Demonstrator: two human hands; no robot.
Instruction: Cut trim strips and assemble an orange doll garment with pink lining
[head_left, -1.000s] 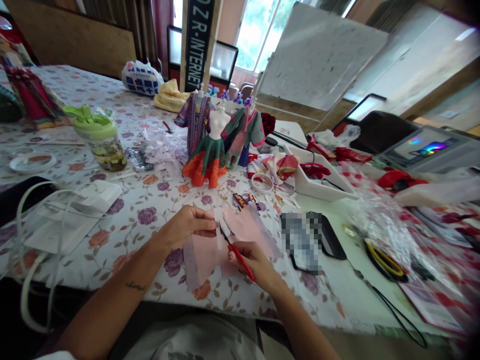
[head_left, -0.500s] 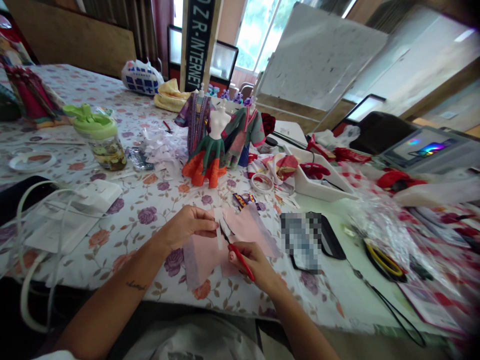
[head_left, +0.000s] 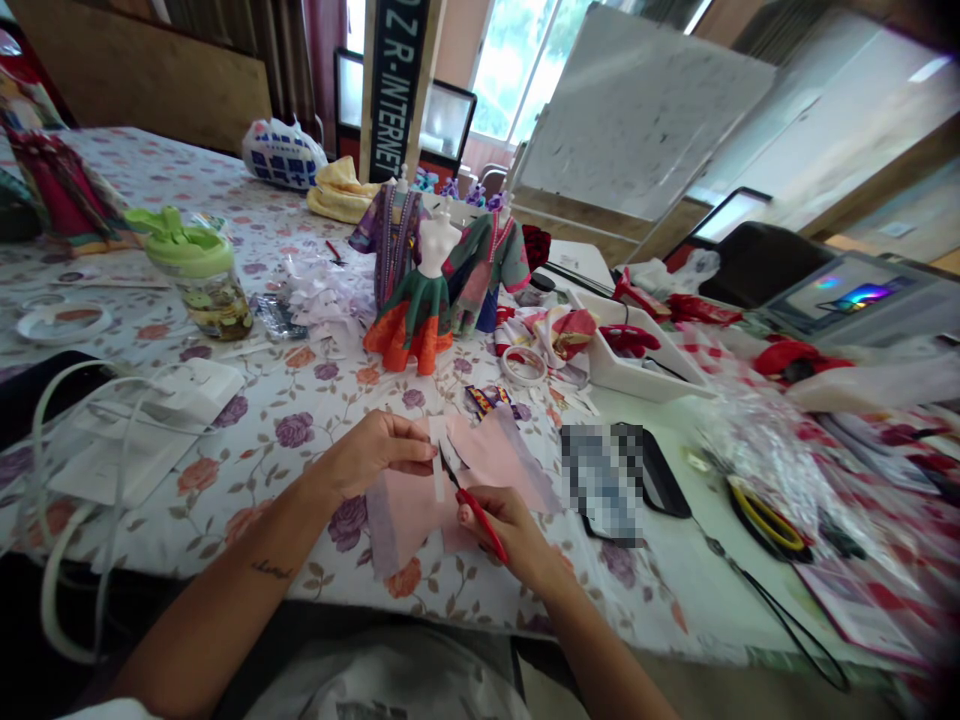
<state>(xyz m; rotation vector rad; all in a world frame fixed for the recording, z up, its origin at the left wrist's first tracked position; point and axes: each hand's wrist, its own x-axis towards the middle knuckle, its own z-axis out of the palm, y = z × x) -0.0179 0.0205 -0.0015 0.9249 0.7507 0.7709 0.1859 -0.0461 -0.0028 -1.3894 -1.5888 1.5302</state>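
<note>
My left hand [head_left: 390,452] pinches a narrow white strip [head_left: 439,480], tape or paper, near its upper end. Red-handled scissors [head_left: 487,528] sit in my right hand [head_left: 504,530], fingers wrapped round the handles. Their blades [head_left: 451,462] point up and away, beside the strip and close to my left fingertips; whether they touch it I cannot tell. Beneath both hands lie pink fabric pieces [head_left: 499,455] with greyish-lilac edges, flat on the flowered tablecloth [head_left: 300,540]. A small patterned ribbon scrap [head_left: 491,402] rests just beyond the fabric.
Small dress forms in doll clothes [head_left: 431,290] stand behind the fabric. A tape roll [head_left: 523,366] and a white tray [head_left: 660,375] are at the right, with a phone [head_left: 604,485] nearer. Leftward are a green-lidded cup [head_left: 199,275] and a white power strip [head_left: 176,410] with cables.
</note>
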